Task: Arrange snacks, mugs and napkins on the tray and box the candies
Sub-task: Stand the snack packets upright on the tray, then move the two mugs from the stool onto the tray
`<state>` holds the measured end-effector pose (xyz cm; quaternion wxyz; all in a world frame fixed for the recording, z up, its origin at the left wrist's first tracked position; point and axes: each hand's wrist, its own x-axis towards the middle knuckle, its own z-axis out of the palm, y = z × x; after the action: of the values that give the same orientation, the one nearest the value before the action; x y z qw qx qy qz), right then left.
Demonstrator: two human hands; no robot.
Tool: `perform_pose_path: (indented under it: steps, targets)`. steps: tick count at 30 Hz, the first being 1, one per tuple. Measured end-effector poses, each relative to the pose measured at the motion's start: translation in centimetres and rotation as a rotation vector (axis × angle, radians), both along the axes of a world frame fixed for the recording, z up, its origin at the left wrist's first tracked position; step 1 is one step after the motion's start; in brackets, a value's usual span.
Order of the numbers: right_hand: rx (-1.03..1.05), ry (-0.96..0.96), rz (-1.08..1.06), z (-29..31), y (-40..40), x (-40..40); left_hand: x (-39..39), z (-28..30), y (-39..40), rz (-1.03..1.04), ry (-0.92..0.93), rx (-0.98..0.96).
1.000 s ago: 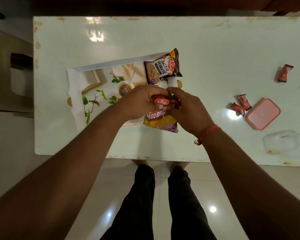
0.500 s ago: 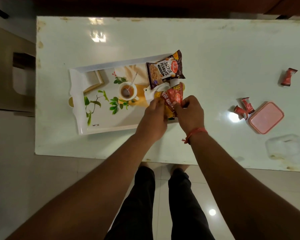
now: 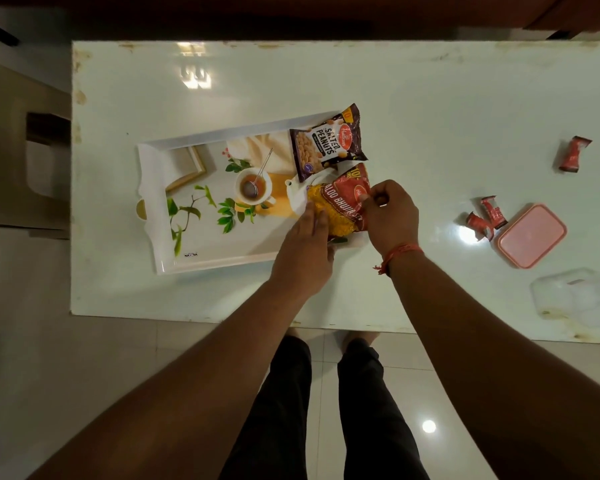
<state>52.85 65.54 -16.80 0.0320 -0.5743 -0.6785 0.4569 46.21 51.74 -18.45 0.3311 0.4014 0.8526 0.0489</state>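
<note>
A white tray (image 3: 160,202) printed with a teacup and leaves lies on the pale table. A dark salted-peanuts packet (image 3: 328,143) rests on the tray's far right corner. Just in front of it lies a red-and-yellow aloo bhujia packet (image 3: 340,206) on the tray's right end. My right hand (image 3: 390,216) pinches that packet's right edge. My left hand (image 3: 307,251) presses flat on its near left part with fingers extended. Red wrapped candies lie to the right: a pair (image 3: 485,218) by the pink lid and one (image 3: 573,154) farther back.
A pink box lid (image 3: 531,236) lies at the right, with a clear plastic box (image 3: 568,294) near the table's front edge beside it. A chair (image 3: 21,150) stands left of the table. My legs are below the front edge.
Both hands carried the aloo bhujia packet away from the front edge and laid it on the tray below the peanuts. The left hand flattened onto it.
</note>
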Motion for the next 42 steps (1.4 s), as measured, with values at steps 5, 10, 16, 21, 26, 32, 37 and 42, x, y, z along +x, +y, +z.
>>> perform_pose_path:
  steps: [5, 10, 16, 21, 26, 32, 37, 42]
  targets:
    - [-0.047, -0.029, 0.014, -0.4, 0.4, 0.1, -0.2, -0.1, -0.5, -0.003, 0.085, -0.055]
    - [0.023, -0.019, 0.013, -0.4, -0.3, 1.0, -0.9, 0.2, -1.0, -0.01, 0.124, -0.089]
    - [0.438, -0.117, 0.388, 2.2, -2.3, 1.0, -2.7, 2.1, -2.5, 0.053, 0.21, -0.095]
    - [0.435, -0.294, 0.87, 5.1, -3.6, -0.4, -4.3, 5.7, -4.5, 0.106, 0.301, -0.097]
    - [0.451, -0.341, 0.992, 7.8, -4.4, -2.8, -6.2, 8.9, -7.0, 0.145, 0.383, -0.07]
    - [0.511, -0.317, 1.075, 7.9, -8.4, -8.9, -12.2, 9.3, -13.7, 0.221, 0.412, -0.085]
    - [0.527, -0.323, 1.107, 5.9, -14.1, -13.4, -17.3, 8.8, -19.7, 0.22, 0.42, -0.067]
    - [0.483, -0.321, 1.088, 6.4, -20.6, -18.2, -21.8, 9.9, -26.5, 0.235, 0.464, -0.07]
